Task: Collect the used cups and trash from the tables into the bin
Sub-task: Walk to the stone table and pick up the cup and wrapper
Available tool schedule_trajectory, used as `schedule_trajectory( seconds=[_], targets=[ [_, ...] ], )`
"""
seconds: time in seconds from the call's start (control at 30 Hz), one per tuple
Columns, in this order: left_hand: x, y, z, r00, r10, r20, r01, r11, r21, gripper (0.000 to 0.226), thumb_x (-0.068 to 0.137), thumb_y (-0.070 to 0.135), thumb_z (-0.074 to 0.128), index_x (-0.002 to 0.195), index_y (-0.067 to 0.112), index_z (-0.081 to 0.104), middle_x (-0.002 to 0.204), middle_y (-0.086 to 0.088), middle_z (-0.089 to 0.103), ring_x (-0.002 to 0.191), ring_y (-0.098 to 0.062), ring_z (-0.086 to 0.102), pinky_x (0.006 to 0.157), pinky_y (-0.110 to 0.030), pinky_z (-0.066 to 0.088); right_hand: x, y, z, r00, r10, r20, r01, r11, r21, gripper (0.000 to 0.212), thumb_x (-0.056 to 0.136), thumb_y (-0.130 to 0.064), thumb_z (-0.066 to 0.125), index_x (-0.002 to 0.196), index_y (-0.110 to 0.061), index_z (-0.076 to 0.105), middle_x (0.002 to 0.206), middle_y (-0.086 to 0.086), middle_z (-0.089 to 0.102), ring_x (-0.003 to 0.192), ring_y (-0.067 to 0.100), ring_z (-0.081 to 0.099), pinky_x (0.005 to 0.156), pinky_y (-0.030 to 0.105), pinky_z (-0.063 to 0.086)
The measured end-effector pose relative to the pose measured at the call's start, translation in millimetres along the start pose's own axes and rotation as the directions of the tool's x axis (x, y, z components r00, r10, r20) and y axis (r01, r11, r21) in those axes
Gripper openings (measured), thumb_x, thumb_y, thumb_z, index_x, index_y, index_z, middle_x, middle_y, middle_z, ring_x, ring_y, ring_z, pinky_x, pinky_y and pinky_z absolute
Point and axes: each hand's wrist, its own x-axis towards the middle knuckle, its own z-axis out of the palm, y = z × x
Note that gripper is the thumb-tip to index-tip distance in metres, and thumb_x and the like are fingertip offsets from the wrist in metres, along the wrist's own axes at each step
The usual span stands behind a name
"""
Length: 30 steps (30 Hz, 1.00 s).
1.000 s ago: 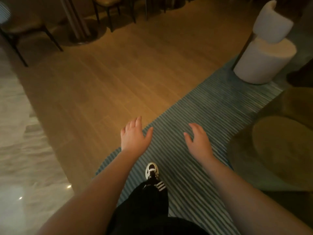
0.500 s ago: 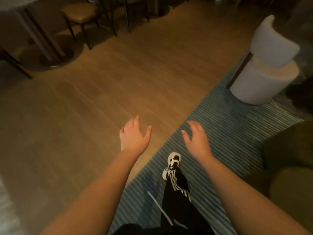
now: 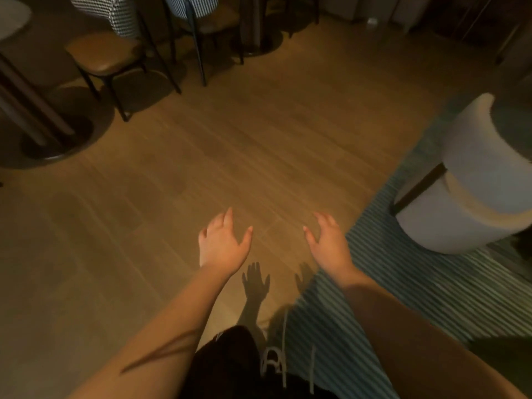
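Observation:
My left hand and my right hand hang in front of me over a wooden floor, both empty with fingers spread. No cups, trash or bin show in this view. A round table top peeks in at the top left corner; what lies on it is out of sight. My leg in black trousers and a white shoe are at the bottom middle.
A brown-seated chair and a table's pedestal base stand at the left. More chairs with checked fabric are at the top. A white round armchair sits on a blue striped rug at the right.
I have walked forward off the striped rug onto the wooden floor. The chairs and pedestal table at the top left have come closer. Both hands stay empty and spread.

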Motion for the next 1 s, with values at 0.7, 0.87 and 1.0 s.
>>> schedule_trajectory(
  seconds=[0.7,0.87,1.0],
  targets=[
    [707,56,-79,0.998,-0.038,-0.054,0.036,0.999,-0.034,0.071,0.09,0.058,0.037,0.147,0.017,0.023,0.149,-0.005,0.033,0.132,-0.027,0.033,0.109,-0.044,0.022,690,-116,-36,0.997,-0.043,-0.069,0.042,0.999,-0.025,0.051,0.097,-0.032,0.047,0.142,-0.012,0.038,0.15,0.007,0.035,0.136,0.025,0.034,0.109,0.034,0.03],
    [852,81,-76,0.998,-0.006,-0.058,0.005,1.0,-0.022,0.07,0.09,0.058,0.036,0.146,0.017,0.024,0.148,-0.006,0.034,0.131,-0.027,0.034,0.108,-0.045,0.023,834,-119,-39,0.997,-0.039,-0.066,0.038,0.999,-0.026,0.052,0.097,-0.029,0.048,0.143,-0.009,0.037,0.151,0.007,0.033,0.137,0.023,0.033,0.108,0.031,0.029],
    [986,109,-62,0.998,0.018,-0.065,-0.018,1.0,0.007,0.069,0.091,0.055,0.038,0.144,0.013,0.027,0.146,-0.009,0.037,0.128,-0.029,0.037,0.105,-0.046,0.025,971,-111,-40,0.997,-0.049,-0.054,0.049,0.999,-0.002,0.052,0.097,-0.029,0.046,0.144,-0.009,0.035,0.152,0.006,0.032,0.136,0.024,0.036,0.108,0.035,0.033]
  ],
)
